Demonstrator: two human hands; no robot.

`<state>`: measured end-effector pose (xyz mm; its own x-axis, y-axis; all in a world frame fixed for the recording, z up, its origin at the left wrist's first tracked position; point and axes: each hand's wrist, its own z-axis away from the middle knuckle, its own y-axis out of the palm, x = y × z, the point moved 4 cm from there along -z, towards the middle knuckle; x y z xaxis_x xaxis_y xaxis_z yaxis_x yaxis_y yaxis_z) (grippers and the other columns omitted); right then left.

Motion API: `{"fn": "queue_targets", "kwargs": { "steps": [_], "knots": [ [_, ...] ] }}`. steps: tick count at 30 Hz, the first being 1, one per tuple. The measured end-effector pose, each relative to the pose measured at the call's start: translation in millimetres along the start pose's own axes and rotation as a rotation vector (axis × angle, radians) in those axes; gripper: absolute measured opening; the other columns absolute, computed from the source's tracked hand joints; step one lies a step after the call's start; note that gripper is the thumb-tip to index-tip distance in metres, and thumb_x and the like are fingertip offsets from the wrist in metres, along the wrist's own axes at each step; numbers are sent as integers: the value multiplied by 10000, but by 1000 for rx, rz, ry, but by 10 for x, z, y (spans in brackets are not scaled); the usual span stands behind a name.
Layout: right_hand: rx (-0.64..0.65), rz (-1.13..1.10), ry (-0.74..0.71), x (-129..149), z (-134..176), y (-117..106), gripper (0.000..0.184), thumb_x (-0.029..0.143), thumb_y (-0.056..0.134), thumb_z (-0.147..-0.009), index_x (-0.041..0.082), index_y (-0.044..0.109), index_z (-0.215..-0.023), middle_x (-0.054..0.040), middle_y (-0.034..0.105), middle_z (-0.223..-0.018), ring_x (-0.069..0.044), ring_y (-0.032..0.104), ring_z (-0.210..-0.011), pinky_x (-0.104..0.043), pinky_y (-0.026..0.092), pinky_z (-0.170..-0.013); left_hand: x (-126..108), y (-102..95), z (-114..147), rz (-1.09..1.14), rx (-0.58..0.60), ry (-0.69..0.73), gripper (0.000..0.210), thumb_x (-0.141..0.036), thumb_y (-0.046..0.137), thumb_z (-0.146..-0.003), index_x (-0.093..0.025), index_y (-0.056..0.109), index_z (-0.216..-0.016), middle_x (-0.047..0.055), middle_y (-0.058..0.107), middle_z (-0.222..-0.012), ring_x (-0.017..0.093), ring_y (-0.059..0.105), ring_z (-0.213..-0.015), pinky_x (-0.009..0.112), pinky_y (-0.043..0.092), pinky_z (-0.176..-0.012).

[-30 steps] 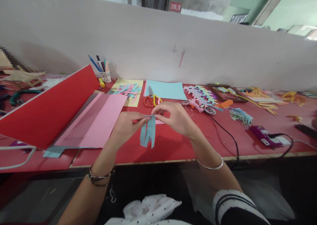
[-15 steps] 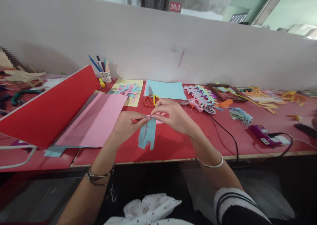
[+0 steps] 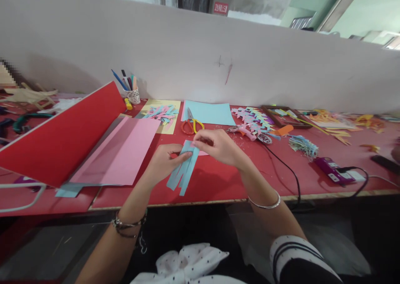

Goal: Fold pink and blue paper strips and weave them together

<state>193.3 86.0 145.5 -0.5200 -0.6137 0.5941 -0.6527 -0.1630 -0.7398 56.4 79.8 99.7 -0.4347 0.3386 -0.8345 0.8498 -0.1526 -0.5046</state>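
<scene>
A light blue paper piece (image 3: 186,170), slit into strips at its near end, is held between both hands over the red tabletop. My left hand (image 3: 165,163) pinches it from the left, thumb on top. My right hand (image 3: 217,146) pinches its upper right corner with thumb and forefinger. Some pink paper (image 3: 203,153) lies partly hidden beneath my right hand. Just beyond the hands rest scissors (image 3: 193,124) with one red and one yellow handle loop, blades pointing away.
At left, a red board (image 3: 71,129) leans over pink sheets (image 3: 125,150). Paper scraps (image 3: 161,113), a blue sheet (image 3: 209,113) and a pen cup (image 3: 133,96) stand at the back. To the right are a pink-handled tool (image 3: 246,132), its black cord and a purple power strip (image 3: 334,171).
The blue paper has tilted up so its broad face shows, its strips now slanting down to the left. My left thumb has moved onto its face.
</scene>
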Motion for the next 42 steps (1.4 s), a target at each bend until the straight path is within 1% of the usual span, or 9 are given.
{"fn": "queue_targets", "kwargs": {
  "steps": [4, 12, 20, 26, 28, 32, 34, 38, 42],
  "knots": [
    [53, 9, 11, -15, 2, 47, 286, 336, 429, -836, 142, 501, -639, 52, 399, -529, -44, 313, -486, -204, 218, -501, 12, 12, -4, -20, -1, -19, 349, -448, 474, -680, -131, 589, -590, -1, 538, -540, 112, 457, -521, 216, 361, -481],
    [78, 34, 20, -58, -5, 79, 377, 329, 438, -833, 161, 303, -523, 71, 246, -484, -34, 232, -465, -208, 181, -475, 64, 27, 1, 11, -5, -44, 350, -460, 481, -667, -139, 594, -587, -10, 533, -544, 118, 471, -545, 215, 387, -505],
    [107, -60, 48, -63, 16, 88, 373, 372, 443, -818, 155, 372, -523, 72, 249, -484, -35, 232, -459, -197, 190, -456, 79, 14, 31, 67, -2, -47, 330, -442, 507, -678, -142, 639, -644, 5, 599, -605, 134, 515, -594, 223, 423, -539],
    [137, -72, 50, -85, 16, 93, 383, 358, 434, -825, 153, 386, -505, 66, 344, -445, -30, 301, -427, -178, 235, -450, 81, 1, 54, 81, 21, -80, 329, -441, 525, -688, -150, 673, -731, -2, 605, -561, 104, 472, -464, 196, 369, -405],
    [135, -73, 47, -87, 15, 90, 388, 369, 438, -824, 151, 397, -506, 66, 350, -442, -29, 301, -424, -175, 238, -447, 76, 8, 56, 87, 42, -50, 319, -431, 527, -694, -155, 677, -752, 8, 640, -627, 113, 511, -512, 197, 394, -440],
    [138, -71, 51, -104, 22, 95, 389, 390, 445, -821, 145, 424, -519, 67, 346, -445, -28, 297, -429, -173, 235, -445, 94, 39, 56, 91, 90, -1, 282, -399, 524, -720, -168, 668, -794, 15, 678, -764, 152, 591, -709, 222, 463, -635],
    [137, -77, 52, -112, 28, 97, 383, 382, 452, -818, 145, 421, -519, 68, 344, -446, -27, 294, -430, -172, 233, -444, 100, 28, 54, 82, 46, 18, 276, -391, 529, -718, -167, 658, -814, 17, 680, -784, 152, 595, -731, 231, 465, -683],
    [156, -99, 57, -123, 28, 120, 380, 382, 469, -804, 141, 432, -513, 70, 319, -452, -31, 282, -438, -180, 224, -446, 87, -47, 57, 94, -141, 44, 279, -386, 524, -708, -156, 649, -805, 32, 687, -794, 144, 594, -709, 233, 467, -672],
    [184, -87, 65, -136, 13, 153, 323, 357, 480, -793, 131, 501, -563, 69, 314, -474, -38, 276, -458, -189, 214, -455, 45, -57, 67, 56, -150, 68, 251, -382, 515, -729, -172, 654, -736, 19, 687, -750, 134, 591, -682, 214, 459, -636]
  ]
}}
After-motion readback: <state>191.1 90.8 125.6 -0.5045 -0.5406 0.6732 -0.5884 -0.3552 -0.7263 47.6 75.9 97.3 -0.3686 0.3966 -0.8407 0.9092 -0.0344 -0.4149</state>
